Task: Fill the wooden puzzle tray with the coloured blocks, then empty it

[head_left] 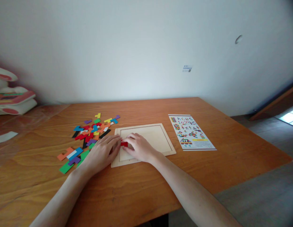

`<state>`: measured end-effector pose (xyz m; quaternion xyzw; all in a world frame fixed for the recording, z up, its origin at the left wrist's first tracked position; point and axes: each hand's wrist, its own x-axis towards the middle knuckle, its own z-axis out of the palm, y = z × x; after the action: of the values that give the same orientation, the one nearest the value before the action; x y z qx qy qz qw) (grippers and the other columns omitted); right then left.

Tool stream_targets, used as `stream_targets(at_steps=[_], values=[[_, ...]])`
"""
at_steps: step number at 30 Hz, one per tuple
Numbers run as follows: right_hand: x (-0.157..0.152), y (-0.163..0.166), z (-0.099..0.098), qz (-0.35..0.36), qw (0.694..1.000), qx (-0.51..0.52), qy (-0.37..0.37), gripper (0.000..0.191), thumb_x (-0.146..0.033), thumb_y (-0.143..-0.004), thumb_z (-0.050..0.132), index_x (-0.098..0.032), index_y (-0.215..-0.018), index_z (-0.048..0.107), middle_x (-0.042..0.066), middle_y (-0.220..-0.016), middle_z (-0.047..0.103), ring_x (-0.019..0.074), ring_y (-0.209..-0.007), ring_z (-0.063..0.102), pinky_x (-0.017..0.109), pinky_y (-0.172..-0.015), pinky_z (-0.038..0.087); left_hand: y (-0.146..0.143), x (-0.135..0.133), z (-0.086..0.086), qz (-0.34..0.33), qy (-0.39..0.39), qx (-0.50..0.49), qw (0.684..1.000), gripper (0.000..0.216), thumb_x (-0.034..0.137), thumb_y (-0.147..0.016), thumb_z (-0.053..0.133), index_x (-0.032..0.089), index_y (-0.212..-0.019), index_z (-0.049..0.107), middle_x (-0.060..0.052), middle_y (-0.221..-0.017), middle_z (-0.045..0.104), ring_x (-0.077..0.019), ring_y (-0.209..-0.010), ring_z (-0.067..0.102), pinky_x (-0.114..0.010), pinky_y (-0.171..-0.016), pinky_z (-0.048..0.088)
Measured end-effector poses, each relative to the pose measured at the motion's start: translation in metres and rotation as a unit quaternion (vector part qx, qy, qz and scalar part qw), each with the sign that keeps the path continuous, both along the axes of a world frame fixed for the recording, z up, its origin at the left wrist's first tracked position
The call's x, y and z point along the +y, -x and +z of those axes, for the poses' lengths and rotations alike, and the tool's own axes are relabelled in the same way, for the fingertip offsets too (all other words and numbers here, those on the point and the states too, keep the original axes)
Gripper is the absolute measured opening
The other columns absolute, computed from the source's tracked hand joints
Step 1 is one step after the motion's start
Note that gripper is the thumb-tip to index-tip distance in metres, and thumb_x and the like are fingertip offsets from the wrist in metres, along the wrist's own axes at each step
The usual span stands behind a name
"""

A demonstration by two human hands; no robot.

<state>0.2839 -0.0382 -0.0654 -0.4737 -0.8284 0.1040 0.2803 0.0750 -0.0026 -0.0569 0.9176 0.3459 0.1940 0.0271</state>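
A red puzzle piece lies at the left side of a pale wooden puzzle tray. My right hand pinches the piece from the right, thumb in front and fingers behind. From the left, my left hand closes its bent fingers on the same piece at the tray's left edge; its fingertips are partly hidden. Beside my left hand is a loose heap of flat coloured pieces, with a blue piece, an orange piece and a green piece closest to me.
A printed pattern sheet lies on the wooden table, right of the tray. At the far left are a white and red object and clear plastic film. A white wall rises behind the table.
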Motion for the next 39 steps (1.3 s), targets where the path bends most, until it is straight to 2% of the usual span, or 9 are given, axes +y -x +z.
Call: stream_targets(at_steps=[9,18,22,39], values=[[-0.0042,0.0087,0.0004,0.000,1.000,0.013,0.001,0.023,-0.030,-0.093,0.064,-0.017,-0.113,0.067,0.009,-0.111,0.070,0.0219,-0.105,0.061,0.036,-0.096,0.049,0.0009,0.0013,-0.0010,-0.005,-0.003,0.001,1.000,0.036,0.037,-0.098,0.042,0.019,-0.119,0.066,-0.011,-0.127,0.066,-0.0281,-0.116,0.062,-0.043,-0.101,0.050],[-0.0030,0.0057,-0.0007,0.010,0.999,0.046,0.013,0.021,-0.026,-0.089,0.068,-0.020,-0.108,0.067,0.008,-0.110,0.071,0.0209,-0.106,0.062,0.035,-0.095,0.049,-0.0018,-0.0028,0.0046,-0.037,0.009,-0.001,0.999,0.035,0.033,-0.099,0.042,0.021,-0.125,0.062,-0.011,-0.124,0.067,-0.0263,-0.112,0.062,-0.040,-0.099,0.050],[-0.0033,0.0059,0.0007,0.007,0.999,0.050,0.018,0.019,-0.023,-0.088,0.068,-0.021,-0.107,0.067,0.008,-0.109,0.071,0.0206,-0.106,0.063,0.036,-0.094,0.049,-0.0022,-0.0028,0.0050,-0.035,0.016,-0.002,0.999,0.035,0.033,-0.099,0.042,0.021,-0.126,0.060,-0.010,-0.117,0.069,-0.0259,-0.107,0.063,-0.040,-0.094,0.051],[-0.0042,0.0064,0.0011,0.012,0.999,0.040,0.017,0.019,-0.025,-0.090,0.066,-0.019,-0.108,0.067,0.008,-0.109,0.070,0.0206,-0.106,0.062,0.035,-0.095,0.049,-0.0003,-0.0019,0.0043,-0.035,0.014,0.005,0.999,0.037,0.032,-0.097,0.043,0.022,-0.130,0.058,-0.010,-0.117,0.069,-0.0265,-0.107,0.063,-0.040,-0.094,0.050]])
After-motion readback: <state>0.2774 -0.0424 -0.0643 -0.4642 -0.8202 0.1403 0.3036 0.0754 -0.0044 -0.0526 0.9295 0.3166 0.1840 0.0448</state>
